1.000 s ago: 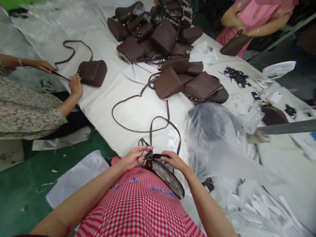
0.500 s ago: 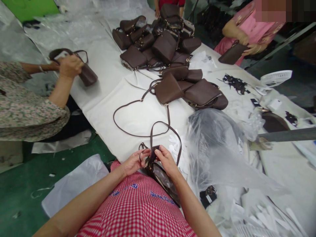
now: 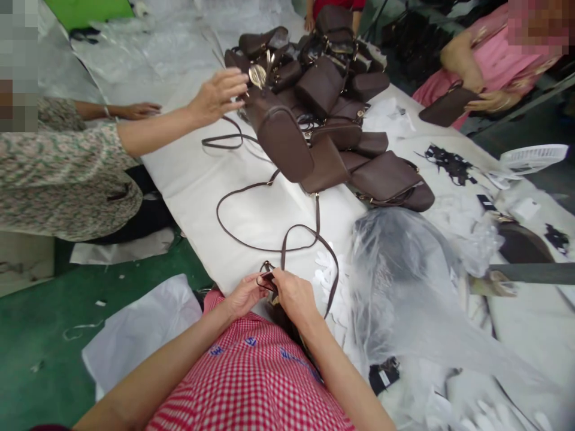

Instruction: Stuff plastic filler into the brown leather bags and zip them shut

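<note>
A white-covered tabletop fills the middle, with a pile of brown bags at its far side. Nearer, a clear plastic bag lies wrapped around something dark. The person's red-checked apron carries blue lettering in 3 small groups, too blurred to read. A co-worker's hand is beside a brown bag with a round gold disc, its markings illegible. The work bag, dark and mostly hidden, is against the apron at the tabletop's edge. The right hand has its grip closed on a small dark tag above that bag; the left hand is at the tag's other side, its grip unclear. Black labels near the plastic bag show 1 white patch, its print unreadable.
</note>
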{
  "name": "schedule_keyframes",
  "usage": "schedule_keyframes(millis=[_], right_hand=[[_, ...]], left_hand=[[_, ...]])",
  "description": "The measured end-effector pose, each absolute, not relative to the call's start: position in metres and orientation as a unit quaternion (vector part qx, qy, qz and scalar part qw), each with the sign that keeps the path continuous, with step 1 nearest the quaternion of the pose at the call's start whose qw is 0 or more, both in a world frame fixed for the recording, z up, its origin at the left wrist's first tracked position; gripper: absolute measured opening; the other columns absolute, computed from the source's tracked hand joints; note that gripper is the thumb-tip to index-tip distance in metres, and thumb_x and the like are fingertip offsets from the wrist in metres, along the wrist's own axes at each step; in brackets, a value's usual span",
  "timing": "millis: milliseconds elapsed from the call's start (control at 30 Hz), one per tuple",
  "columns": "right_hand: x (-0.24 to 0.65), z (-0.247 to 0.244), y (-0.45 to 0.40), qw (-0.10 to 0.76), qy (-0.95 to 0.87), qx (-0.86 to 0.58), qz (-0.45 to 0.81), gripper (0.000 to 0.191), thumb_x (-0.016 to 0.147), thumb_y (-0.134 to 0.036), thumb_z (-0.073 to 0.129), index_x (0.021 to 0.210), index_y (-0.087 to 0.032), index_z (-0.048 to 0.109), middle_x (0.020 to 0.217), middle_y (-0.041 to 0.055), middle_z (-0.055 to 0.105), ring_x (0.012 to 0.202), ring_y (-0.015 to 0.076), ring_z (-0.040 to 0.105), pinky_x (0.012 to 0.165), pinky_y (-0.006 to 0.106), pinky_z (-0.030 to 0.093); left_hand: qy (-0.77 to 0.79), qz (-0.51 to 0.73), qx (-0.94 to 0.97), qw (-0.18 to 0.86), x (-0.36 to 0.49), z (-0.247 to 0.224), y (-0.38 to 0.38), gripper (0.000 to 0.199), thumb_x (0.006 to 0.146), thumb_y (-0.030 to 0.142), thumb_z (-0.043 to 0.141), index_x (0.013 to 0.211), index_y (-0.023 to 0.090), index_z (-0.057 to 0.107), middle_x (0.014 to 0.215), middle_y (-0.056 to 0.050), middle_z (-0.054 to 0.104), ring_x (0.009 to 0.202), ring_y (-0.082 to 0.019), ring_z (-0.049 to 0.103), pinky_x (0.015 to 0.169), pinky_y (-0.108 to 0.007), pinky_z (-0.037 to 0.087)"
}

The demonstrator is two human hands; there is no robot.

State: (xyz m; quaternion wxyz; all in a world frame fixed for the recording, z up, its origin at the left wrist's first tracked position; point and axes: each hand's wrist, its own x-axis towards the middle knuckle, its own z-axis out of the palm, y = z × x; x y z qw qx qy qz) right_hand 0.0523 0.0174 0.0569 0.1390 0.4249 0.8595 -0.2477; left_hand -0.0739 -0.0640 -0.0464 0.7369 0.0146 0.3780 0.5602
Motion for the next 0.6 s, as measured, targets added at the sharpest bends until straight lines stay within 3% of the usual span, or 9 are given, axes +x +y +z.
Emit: schedule_keyframes(millis=[133, 300, 367, 467, 533, 600], right_hand=[[0.041, 0.062, 0.013, 0.18, 0.876, 0.388, -0.225, 0.025, 0.095, -0.014, 0.039, 0.112, -0.02, 0.058, 0.098, 0.0084, 0.07, 0.083, 0.0206, 0.069, 0.063, 0.026, 0.045], [0.042, 0.044, 0.011, 0.222, 0.852, 0.399, -0.255, 0.022, 0.093, -0.016, 0.046, 0.098, -0.013, 0.067, 0.094, 0.0158, 0.071, 0.087, 0.0264, 0.069, 0.071, 0.033, 0.05], [0.052, 0.035, 0.013, 0.187, 0.854, 0.389, -0.29, 0.019, 0.092, -0.019, 0.051, 0.102, -0.015, 0.067, 0.096, 0.0123, 0.071, 0.091, 0.024, 0.067, 0.076, 0.032, 0.05], [0.077, 0.031, 0.012, 0.046, 0.855, 0.38, -0.349, 0.026, 0.089, -0.018, 0.054, 0.114, -0.018, 0.061, 0.106, 0.0083, 0.067, 0.1, 0.0195, 0.063, 0.087, 0.029, 0.048], [0.098, 0.035, 0.005, -0.019, 0.845, 0.407, -0.348, 0.032, 0.087, -0.024, 0.059, 0.118, -0.017, 0.058, 0.113, 0.0105, 0.062, 0.107, 0.0217, 0.059, 0.092, 0.032, 0.046], [0.119, 0.041, -0.006, -0.011, 0.826, 0.452, -0.337, 0.047, 0.081, -0.036, 0.066, 0.122, -0.017, 0.054, 0.119, 0.0127, 0.059, 0.108, 0.0262, 0.058, 0.092, 0.037, 0.046]], left_hand=[[0.404, 0.563, 0.043, 0.72, -0.078, -0.046, -0.063, 0.035, 0.066, 0.034, 0.082, 0.091, 0.012, 0.073, 0.086, -0.007, 0.07, 0.079, -0.017, 0.06, 0.076, -0.029, 0.046], [0.488, 0.438, 0.229, 0.719, -0.083, -0.035, -0.055, 0.035, 0.067, 0.02, 0.074, 0.101, 0.016, 0.071, 0.099, -0.007, 0.071, 0.089, -0.021, 0.062, 0.08, -0.032, 0.047], [0.507, 0.405, 0.277, 0.709, -0.085, -0.034, -0.056, 0.038, 0.066, 0.017, 0.07, 0.105, 0.016, 0.07, 0.101, -0.007, 0.07, 0.092, -0.021, 0.062, 0.083, -0.032, 0.047], [0.535, 0.36, 0.304, 0.701, -0.101, -0.039, -0.066, 0.051, 0.068, 0.019, 0.065, 0.119, 0.016, 0.061, 0.093, -0.005, 0.069, 0.081, -0.018, 0.063, 0.075, -0.029, 0.048], [0.577, 0.323, 0.325, 0.676, -0.127, -0.043, -0.078, 0.054, 0.069, 0.02, 0.062, 0.123, 0.016, 0.058, 0.088, -0.004, 0.068, 0.076, -0.017, 0.063, 0.071, -0.028, 0.047], [0.652, 0.286, 0.343, 0.613, -0.158, -0.045, -0.089, 0.046, 0.067, 0.019, 0.06, 0.113, 0.016, 0.064, 0.085, -0.003, 0.068, 0.078, -0.019, 0.062, 0.071, -0.028, 0.046]])
